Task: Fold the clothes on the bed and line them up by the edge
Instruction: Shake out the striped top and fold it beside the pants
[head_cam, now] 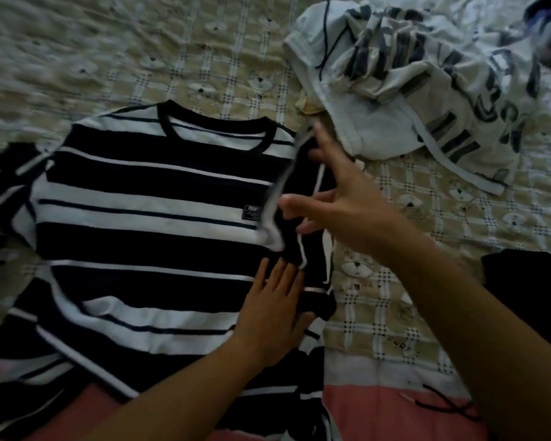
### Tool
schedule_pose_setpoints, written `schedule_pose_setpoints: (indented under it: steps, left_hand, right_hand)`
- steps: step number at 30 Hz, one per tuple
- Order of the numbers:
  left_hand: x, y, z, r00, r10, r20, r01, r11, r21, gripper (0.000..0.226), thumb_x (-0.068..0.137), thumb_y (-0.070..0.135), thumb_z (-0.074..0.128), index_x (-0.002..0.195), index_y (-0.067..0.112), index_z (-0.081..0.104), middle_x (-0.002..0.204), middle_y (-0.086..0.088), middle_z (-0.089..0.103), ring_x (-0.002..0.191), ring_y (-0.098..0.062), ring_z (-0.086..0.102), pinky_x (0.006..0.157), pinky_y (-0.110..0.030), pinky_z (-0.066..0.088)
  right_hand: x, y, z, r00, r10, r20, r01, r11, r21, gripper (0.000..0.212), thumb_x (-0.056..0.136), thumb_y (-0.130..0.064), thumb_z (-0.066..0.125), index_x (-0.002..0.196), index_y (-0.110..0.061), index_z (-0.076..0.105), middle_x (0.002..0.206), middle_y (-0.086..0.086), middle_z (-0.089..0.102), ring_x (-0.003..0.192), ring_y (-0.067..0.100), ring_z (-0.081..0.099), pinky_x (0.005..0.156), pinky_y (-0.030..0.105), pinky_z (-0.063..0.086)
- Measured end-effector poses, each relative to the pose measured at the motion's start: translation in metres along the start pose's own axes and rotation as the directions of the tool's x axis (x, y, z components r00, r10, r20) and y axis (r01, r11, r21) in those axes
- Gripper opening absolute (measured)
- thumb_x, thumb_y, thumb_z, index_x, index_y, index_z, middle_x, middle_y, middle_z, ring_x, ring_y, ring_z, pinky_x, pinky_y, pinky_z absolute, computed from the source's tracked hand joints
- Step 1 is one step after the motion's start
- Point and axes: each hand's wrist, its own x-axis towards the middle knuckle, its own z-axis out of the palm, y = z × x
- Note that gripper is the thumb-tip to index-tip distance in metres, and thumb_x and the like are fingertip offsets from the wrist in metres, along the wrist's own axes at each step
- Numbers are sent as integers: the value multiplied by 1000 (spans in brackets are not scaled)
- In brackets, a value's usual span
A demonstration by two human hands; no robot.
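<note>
While the striped shirt [147, 224] lies face up across the bed [395, 297], bare sheet remains to its right. The left hand [274, 316] presses flat, fingers spread, on the shirt's right side. The right hand [337, 198], half open, pinches the folded-over sleeve [299, 218].

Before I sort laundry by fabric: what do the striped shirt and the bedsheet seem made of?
Striped shirt: probably soft cotton knit, matte; it creases limply and has a ribbed dark collar.
Bedsheet: thin woven printed fabric, likely cotton or a blend, matte, finely wrinkled. The blur leaves both uncertain.
</note>
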Motion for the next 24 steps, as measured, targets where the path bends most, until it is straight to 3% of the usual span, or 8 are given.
schedule_pose_setpoints:
  steps: [2, 4, 7, 10, 13, 15, 19, 24]
  left_hand:
    - [-15, -9, 7, 999, 37, 4, -37, 999, 20, 66, 95, 56, 38, 142, 10, 50, 145, -13, 51, 138, -32, 42, 116, -50, 14]
    - [-24, -15, 11, 997, 73, 16, -74, 997, 34, 68, 93, 57, 40, 143, 11, 49, 146, -12, 50, 139, -31, 41, 116, -51, 15]
    - [-28, -17, 13, 996, 92, -12, -92, 996, 9, 71, 94, 57, 35, 149, 12, 38, 155, -11, 38, 147, -30, 27, 117, -50, 10]
    - [-30, -23, 12, 989, 141, -40, -141, 990, -3, 71, 97, 57, 32, 152, 12, 33, 158, -12, 32, 149, -29, 22, 120, -50, 7]
    - [-36, -40, -2, 970, 224, -97, -231, 971, -61, 63, 99, 51, 34, 147, 11, 40, 157, -11, 34, 147, -27, 26, 123, -44, 11]
    - [-40, -62, -25, 958, 202, -203, -237, 958, -164, 52, 97, 45, 40, 135, 11, 53, 147, -11, 46, 139, -27, 38, 118, -40, 28]
    - [-53, -141, -80, 887, -98, -451, -39, 958, -284, 37, 93, 35, 49, 116, 11, 64, 123, -9, 60, 118, -24, 52, 100, -40, 40]
    - [-83, -267, -130, 595, -622, -509, 420, 781, -462, 40, 91, 34, 45, 117, 7, 58, 120, -14, 56, 113, -32, 51, 98, -43, 41]
  right_hand:
    - [17, 17, 22, 997, 13, -78, -18, 998, -68, 77, 92, -20, 65, 154, -29, 21, 152, 6, 36, 96, 20, 70, 84, 44, 59]
    - [27, 49, 36, 983, -34, -182, -27, 947, -320, 62, 96, -18, 58, 151, -19, 32, 146, 6, 42, 118, 17, 56, 103, 33, 46]
    - [26, 105, 46, 992, -29, -122, -61, 742, -667, 68, 99, -36, 50, 156, -18, 17, 163, 6, 11, 150, 24, 10, 121, 37, 16]
    - [11, 143, 49, 998, 48, -50, -68, 534, -842, 81, 93, -69, 22, 155, -29, -11, 161, 1, -24, 148, 20, -25, 120, 44, -9]
    - [0, 156, 45, 996, 76, -46, -77, 486, -871, 85, 84, -79, 2, 151, -32, -22, 158, -3, -33, 144, 15, -33, 119, 48, -14]
    - [5, 149, 43, 988, 141, -55, -115, 466, -877, 87, 81, -82, -1, 151, -33, -23, 158, -3, -33, 144, 16, -32, 119, 52, -11]
    - [15, 114, 54, 982, 160, -100, -166, 483, -860, 88, 86, -77, 9, 156, -26, -6, 163, 2, -18, 150, 20, -15, 118, 55, -5]
    - [41, 53, 117, 998, 10, -69, -60, 626, -777, 78, 93, -61, 32, 156, -22, 10, 164, 5, 1, 151, 22, 1, 122, 48, -2]
